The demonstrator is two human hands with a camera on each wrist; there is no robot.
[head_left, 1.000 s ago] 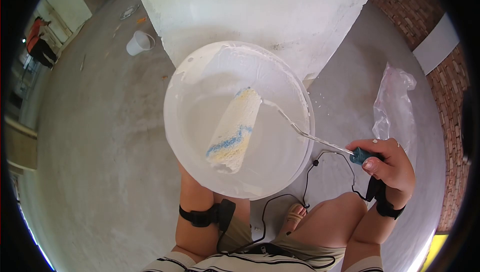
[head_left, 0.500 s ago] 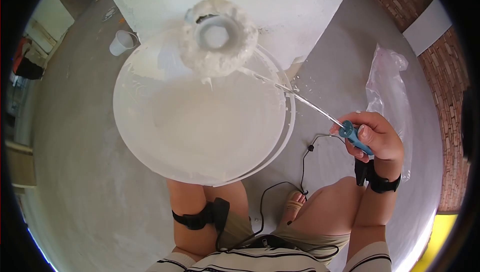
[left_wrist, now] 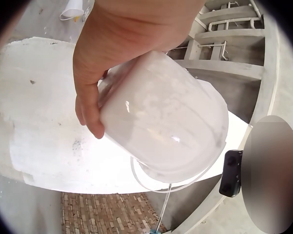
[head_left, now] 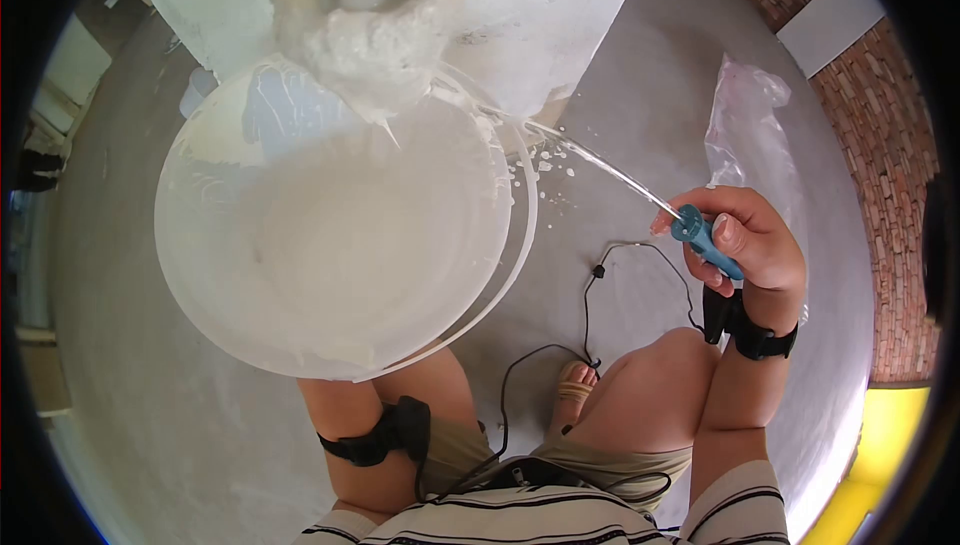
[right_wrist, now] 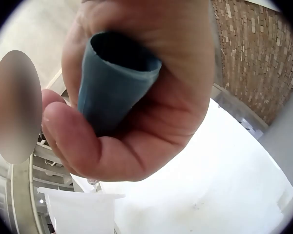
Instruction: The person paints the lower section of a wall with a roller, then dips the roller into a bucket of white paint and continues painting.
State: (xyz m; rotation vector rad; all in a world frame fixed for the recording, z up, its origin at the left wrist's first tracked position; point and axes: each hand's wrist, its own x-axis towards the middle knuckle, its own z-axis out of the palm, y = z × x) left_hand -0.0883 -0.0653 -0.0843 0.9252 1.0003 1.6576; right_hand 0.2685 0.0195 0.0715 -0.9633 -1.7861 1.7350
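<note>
R fingers (right_wrist: 71, 131) grip hdl (head_left: 712, 249); roller (head_left: 355, 50) over bucket (head_left: 290, 110), prob. so drips land inside; L fingers (left_wrist: 92, 114) grip bucket, prob. steadying.

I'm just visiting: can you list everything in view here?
Large bucket: one, whitish, left of centre
Paint: one pool, off-white, inside it
Paint roller: one, whitish with blue handle, by bucket's far rim
Small bucket: one, white, far floor
Plastic bag: one, clear, right floor
Splashes: several, white, mid-floor
Cable: one or more, black, between wrists
Floor: one, grey, below
Wall block: one, white, ahead
Brick wall: one, brownish, right
Panel: one, pale, by bricks
Yellow surface: one, yellow, lower right
Ceiling: one, pale, overhead
Wrist straps: two, black, wrists
Shirt: one, white, dark-striped, bottom
Shorts: one pair, khaki, bottom
Sandal: one visible, tan, bottom
Left hand: one, bare, gripping large bucket
Right hand: one, bare, gripping roller handle
</note>
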